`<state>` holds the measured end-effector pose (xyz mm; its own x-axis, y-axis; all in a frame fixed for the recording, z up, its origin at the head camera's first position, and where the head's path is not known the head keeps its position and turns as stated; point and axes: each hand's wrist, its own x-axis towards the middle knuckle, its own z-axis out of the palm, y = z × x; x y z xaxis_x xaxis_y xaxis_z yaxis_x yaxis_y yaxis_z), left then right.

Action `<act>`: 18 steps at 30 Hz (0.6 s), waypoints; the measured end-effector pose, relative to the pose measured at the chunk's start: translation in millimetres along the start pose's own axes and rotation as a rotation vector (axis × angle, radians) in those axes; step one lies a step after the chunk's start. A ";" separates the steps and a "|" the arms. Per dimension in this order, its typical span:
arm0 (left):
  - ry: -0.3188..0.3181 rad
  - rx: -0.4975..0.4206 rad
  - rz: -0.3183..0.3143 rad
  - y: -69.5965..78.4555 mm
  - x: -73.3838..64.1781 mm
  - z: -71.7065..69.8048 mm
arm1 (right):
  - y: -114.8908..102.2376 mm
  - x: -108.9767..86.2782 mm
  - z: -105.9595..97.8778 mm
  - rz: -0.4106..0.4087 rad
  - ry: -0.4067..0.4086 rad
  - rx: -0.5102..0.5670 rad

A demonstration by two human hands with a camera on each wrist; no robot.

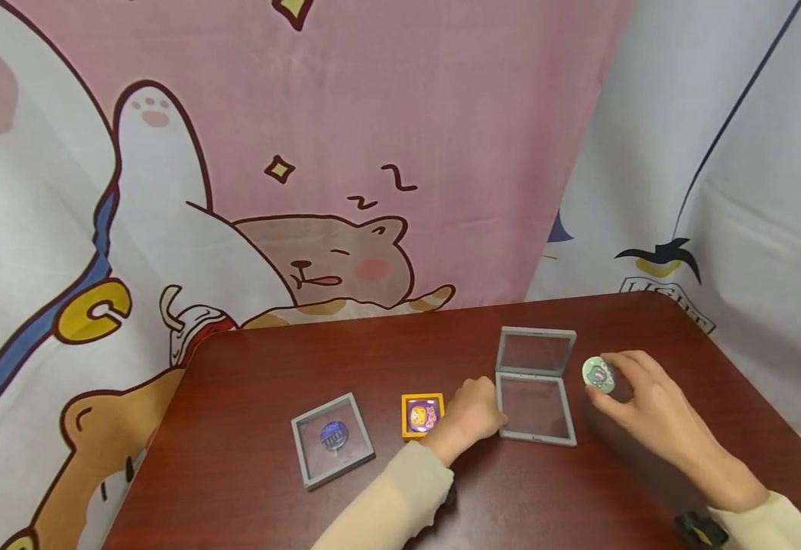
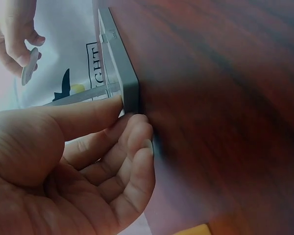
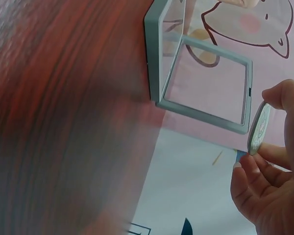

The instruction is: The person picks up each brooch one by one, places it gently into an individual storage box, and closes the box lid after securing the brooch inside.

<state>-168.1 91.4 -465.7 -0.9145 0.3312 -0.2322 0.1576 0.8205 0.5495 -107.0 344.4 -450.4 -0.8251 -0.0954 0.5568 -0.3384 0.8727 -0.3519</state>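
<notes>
My right hand (image 1: 669, 424) pinches a round pale-green badge (image 1: 597, 375) between thumb and fingers, held above the table right of the clear-windowed display case (image 1: 538, 439). That grey-framed case stands unfolded, its lid (image 1: 538, 331) raised at the back. In the right wrist view the badge (image 3: 260, 128) is seen nearly edge-on, apart from the case. My left hand (image 1: 471, 412) is at the case's left side. In the left wrist view its thumb and curled fingers hold the frame's corner (image 2: 131, 93); part of the index finger is hidden.
Left of my left hand lies a small orange square frame (image 1: 422, 396) with a purple and yellow piece inside. Farther left is another grey display case (image 1: 300, 456), shut around a blue round badge (image 1: 334, 435). A printed cloth (image 1: 483, 153) hangs behind the dark wooden table (image 1: 256, 367).
</notes>
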 end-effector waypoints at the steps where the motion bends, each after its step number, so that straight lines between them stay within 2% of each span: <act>1: 0.008 0.005 0.002 -2.0 2.1 3.3 | -1.5 0.3 0.7 -0.003 -0.002 0.000; 7: 0.011 0.012 -0.018 -0.5 -3.2 4.3 | -9.6 0.1 9.4 -0.049 -0.020 -0.004; 15: -0.008 -0.018 0.001 2.5 -18.5 -0.2 | -16.8 -1.4 23.6 -0.131 -0.023 0.029; 18: 0.004 -0.002 -0.002 0.4 -17.6 3.3 | -20.7 -1.1 27.2 -0.134 -0.044 0.033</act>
<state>-150.7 87.4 -464.0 -0.9163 0.3279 -0.2301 0.1552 0.8202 0.5506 -111.5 313.4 -464.3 -0.7905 -0.2314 0.5671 -0.4609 0.8345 -0.3020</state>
